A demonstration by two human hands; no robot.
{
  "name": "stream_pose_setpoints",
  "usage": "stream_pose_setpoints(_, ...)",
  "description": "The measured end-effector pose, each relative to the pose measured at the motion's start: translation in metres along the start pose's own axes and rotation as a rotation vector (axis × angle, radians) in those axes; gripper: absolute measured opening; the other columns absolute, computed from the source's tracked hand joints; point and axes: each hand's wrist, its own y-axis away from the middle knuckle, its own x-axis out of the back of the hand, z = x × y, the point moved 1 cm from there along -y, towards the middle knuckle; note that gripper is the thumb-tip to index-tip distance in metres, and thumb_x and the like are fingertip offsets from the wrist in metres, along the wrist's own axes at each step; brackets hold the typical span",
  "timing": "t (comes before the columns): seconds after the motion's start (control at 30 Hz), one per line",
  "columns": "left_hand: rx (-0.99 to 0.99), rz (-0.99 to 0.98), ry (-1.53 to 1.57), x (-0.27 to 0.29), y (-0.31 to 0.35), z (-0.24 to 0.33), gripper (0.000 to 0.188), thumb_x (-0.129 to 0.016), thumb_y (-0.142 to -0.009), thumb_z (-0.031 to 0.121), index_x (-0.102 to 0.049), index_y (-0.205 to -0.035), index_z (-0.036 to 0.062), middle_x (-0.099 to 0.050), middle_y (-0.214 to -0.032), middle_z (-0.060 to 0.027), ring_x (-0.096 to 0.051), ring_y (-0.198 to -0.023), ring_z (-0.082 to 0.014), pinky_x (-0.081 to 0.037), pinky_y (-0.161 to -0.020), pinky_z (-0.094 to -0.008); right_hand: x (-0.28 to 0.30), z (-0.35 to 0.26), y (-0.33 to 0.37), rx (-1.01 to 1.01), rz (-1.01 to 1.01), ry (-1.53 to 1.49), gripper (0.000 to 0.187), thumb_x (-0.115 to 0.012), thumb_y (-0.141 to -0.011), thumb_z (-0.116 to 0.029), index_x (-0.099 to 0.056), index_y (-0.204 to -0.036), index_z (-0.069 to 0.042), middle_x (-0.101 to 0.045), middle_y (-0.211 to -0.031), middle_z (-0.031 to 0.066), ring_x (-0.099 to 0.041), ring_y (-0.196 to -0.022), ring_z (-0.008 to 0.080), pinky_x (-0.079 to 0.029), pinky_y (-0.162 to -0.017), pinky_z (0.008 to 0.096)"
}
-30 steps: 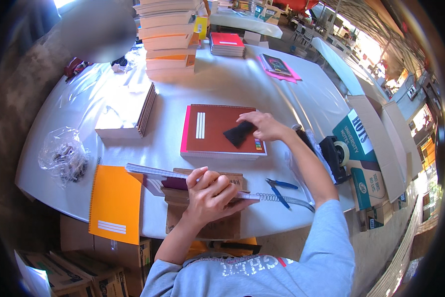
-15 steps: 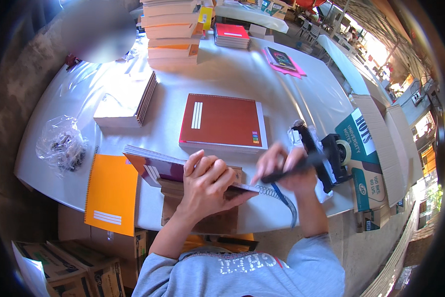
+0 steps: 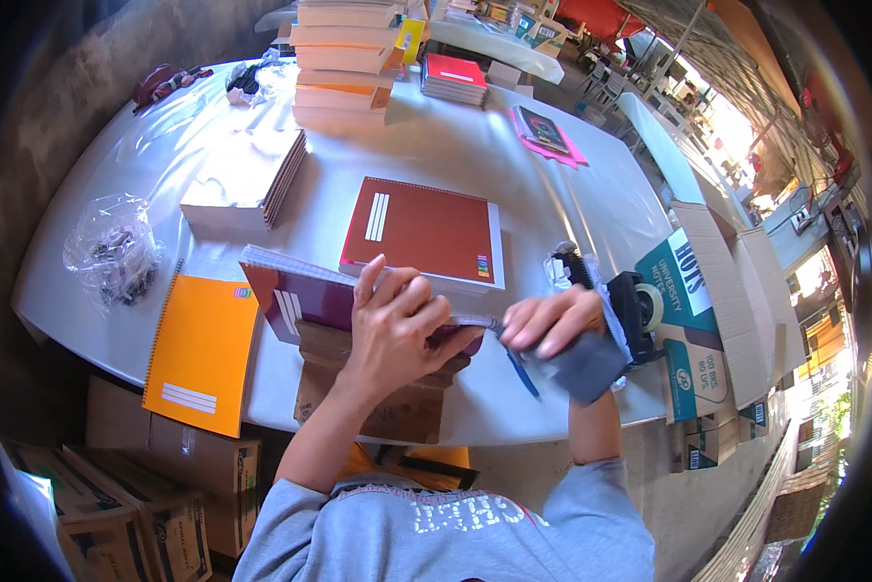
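My left hand (image 3: 397, 320) grips a purple-covered notebook (image 3: 324, 303), fingers over its upper side and thumb along the near edge. The notebook is tilted, its page edges upward, over a brown cardboard piece (image 3: 368, 398). Close to the notebook's right end, my right hand (image 3: 552, 320) is closed around a dark hand tool (image 3: 589, 367), smeared by motion; its exact kind does not show. A slim blue piece (image 3: 523, 375) sticks out below those fingers; I cannot tell whether it belongs to the tool.
A brown notebook stack (image 3: 421, 228) lies ahead, with an orange spiral notebook (image 3: 200, 354) at left. Beyond are a pale-topped stack (image 3: 242, 184) and a plastic bag (image 3: 116, 252). A tape dispenser (image 3: 635, 315) and an open carton (image 3: 683, 320) stand right; tall book stacks (image 3: 344, 63) rise behind.
The right hand has turned, and its dark tool now points down toward me. The loose wire coil beyond the notebook's right end no longer shows. My left hand still grips the notebook.
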Motion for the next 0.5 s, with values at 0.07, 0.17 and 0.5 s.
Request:
stream_pose_setpoints(0.07, 0.005, 0.039, 0.041, 0.000, 0.001, 0.004, 0.036, -0.076, -0.062, 0.046, -0.059, -0.062, 0.0151, -0.053, -0.077, -0.0010, -0.053, -0.093, -0.0181, -0.024, -0.103, -0.0431, 0.010, -0.002, 0.004, 0.181, 0.176, -0.042, 0.024, -0.059, -0.085, -0.024, -0.067, -0.087, -0.002, -0.064, -0.094, 0.0234, -0.062, -0.088, 0.0350, -0.043, -0.089, 0.0508)
stream_pose_setpoints(0.17, 0.028, 0.045, 0.030, 0.000, 0.009, 0.004, 0.040, -0.078, -0.057, 0.048, -0.056, -0.060, 0.0150, -0.052, -0.077, -0.0008, -0.054, -0.095, -0.0176, -0.018, -0.107, -0.0459, 0.014, 0.001, -0.002, 0.101, 0.199, 0.059, 0.026, -0.060, -0.084, -0.026, -0.067, -0.087, -0.002, -0.063, -0.094, 0.0248, -0.062, -0.089, 0.0345, -0.039, -0.093, 0.0550)
stream_pose_setpoints(0.5, 0.007, 0.022, -0.068, 0.004, 0.016, 0.009, 0.041, -0.073, -0.063, 0.052, -0.052, -0.060, 0.0165, -0.049, -0.076, -0.0008, -0.050, -0.109, -0.0192, -0.002, -0.110, -0.0496, -0.002, 0.029, 0.011, -0.209, 0.057, 0.304, 0.023, -0.064, -0.081, -0.021, -0.068, -0.089, 0.000, -0.065, -0.094, 0.0212, -0.063, -0.093, 0.0333, -0.046, -0.089, 0.0462)
